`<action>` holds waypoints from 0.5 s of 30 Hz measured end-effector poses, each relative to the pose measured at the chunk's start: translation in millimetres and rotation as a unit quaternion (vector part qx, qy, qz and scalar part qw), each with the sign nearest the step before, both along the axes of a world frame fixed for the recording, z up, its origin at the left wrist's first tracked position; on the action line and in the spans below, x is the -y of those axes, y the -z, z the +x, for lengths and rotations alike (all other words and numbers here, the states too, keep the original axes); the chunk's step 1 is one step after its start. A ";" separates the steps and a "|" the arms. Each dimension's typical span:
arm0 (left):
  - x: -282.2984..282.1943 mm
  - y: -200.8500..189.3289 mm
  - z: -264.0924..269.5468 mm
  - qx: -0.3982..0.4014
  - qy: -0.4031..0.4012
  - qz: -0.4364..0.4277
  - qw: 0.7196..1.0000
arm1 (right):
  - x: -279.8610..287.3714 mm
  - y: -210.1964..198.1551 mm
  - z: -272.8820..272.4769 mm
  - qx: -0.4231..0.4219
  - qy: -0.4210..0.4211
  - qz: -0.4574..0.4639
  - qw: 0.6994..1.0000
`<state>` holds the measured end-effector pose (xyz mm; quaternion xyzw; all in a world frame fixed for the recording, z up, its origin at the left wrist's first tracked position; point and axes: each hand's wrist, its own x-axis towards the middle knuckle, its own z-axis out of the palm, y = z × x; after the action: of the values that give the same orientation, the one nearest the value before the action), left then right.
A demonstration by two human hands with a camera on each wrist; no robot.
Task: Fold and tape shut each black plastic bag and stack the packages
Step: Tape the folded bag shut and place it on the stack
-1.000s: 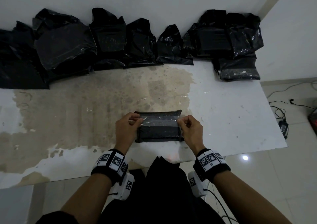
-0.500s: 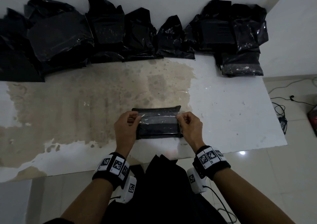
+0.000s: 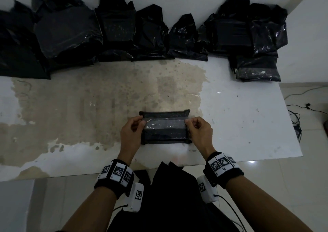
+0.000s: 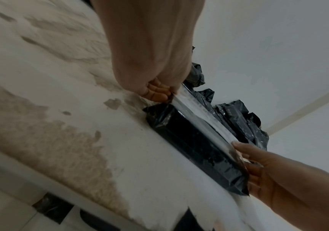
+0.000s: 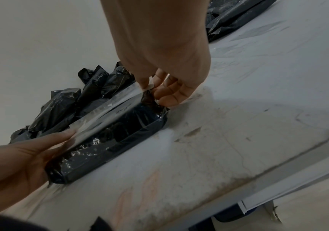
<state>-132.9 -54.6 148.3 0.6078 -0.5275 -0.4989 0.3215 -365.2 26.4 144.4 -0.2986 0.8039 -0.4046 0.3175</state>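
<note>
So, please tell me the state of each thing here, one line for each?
folded package: lies flat on the table, folded shut.
clear tape strip: stretched across package top, both ends pinched.
left hand: pinches left tape end.
right hand: pinches right tape end.
black bags: heaped along wall.

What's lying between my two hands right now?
A strip of clear tape stretched across the folded black package, pinched at its ends by the left hand and right hand; clearest in the head view.

Folded black package [image 3: 165, 128] flat on table, clear tape [image 3: 165, 123] across top
</note>
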 end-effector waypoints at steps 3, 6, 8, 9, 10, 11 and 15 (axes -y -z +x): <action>-1.2 2.5 -1.5 -0.006 -0.017 0.015 1.000 | 0.3 -0.8 -1.1 0.008 0.007 0.001 1.000; 0.1 5.6 -2.4 0.028 -0.019 -0.002 0.999 | 0.9 -1.3 -1.0 0.012 0.008 -0.003 1.000; 0.2 7.2 -2.1 0.051 -0.018 -0.019 0.998 | 1.1 -4.6 -0.5 0.007 0.003 0.001 1.000; -0.3 7.7 -1.7 0.059 -0.018 -0.030 0.998 | 1.3 -6.6 -0.3 0.002 0.002 0.002 1.000; -1.5 8.1 -0.9 0.066 -0.019 -0.042 0.997 | 1.3 -8.9 -0.6 0.000 0.003 0.002 1.000; -3.6 7.1 -0.3 0.072 -0.023 -0.056 0.996 | 1.0 -11.6 -0.9 0.000 0.004 0.003 1.000; -15.4 -6.4 0.6 0.143 0.002 -0.176 0.974 | -4.5 -20.5 1.3 -0.049 -0.018 -0.014 0.999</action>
<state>-132.3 -39.2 154.7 0.6054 -0.6490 -0.3066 0.3439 -363.9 30.9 164.9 -0.3369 0.8076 -0.3946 0.2805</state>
